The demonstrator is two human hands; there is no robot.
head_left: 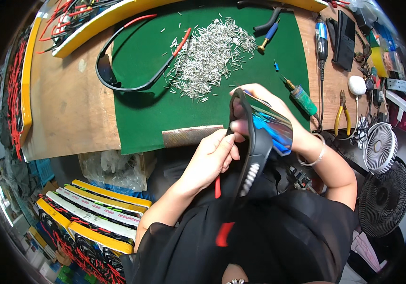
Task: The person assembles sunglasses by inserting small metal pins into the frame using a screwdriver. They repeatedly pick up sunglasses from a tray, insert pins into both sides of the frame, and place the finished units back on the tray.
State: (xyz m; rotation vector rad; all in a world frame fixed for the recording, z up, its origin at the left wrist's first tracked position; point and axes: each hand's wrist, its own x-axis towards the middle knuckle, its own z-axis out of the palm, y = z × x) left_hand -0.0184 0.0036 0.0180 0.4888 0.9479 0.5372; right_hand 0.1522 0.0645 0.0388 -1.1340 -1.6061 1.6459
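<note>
At the far left, a curved yellow-edged tray [27,90] holds thin red and black pieces. Lower down, white foam strips [87,202] lie among yellow ones in a stack; one has pink printed lettering, and another bears dark marks that I cannot read surely. The brown wooden bench [75,113] shows its surface between the tray and a dark green mat [141,120], and its front edge runs below them. On the mat rests a pair of black sunglasses with red tips [141,87], its right tip just beside a pile of small silver metal pins [207,61]. A band of mat lies between this pile and a brown textured strip [191,136] at the front edge.

The left hand [207,158] pinches narrowly a thin dark part of the black wraparound glasses with a blue mirrored lens [271,125]. These glasses stand tilted near the front edge, partly before the person's body. The right hand [281,106] holds them from behind the lens, its fingers curled.

Further right are a blue-handled screwdriver [270,34], a green-handled pointed tool [303,99], yellow-handled pliers [341,116] and a white round fan [380,147].
</note>
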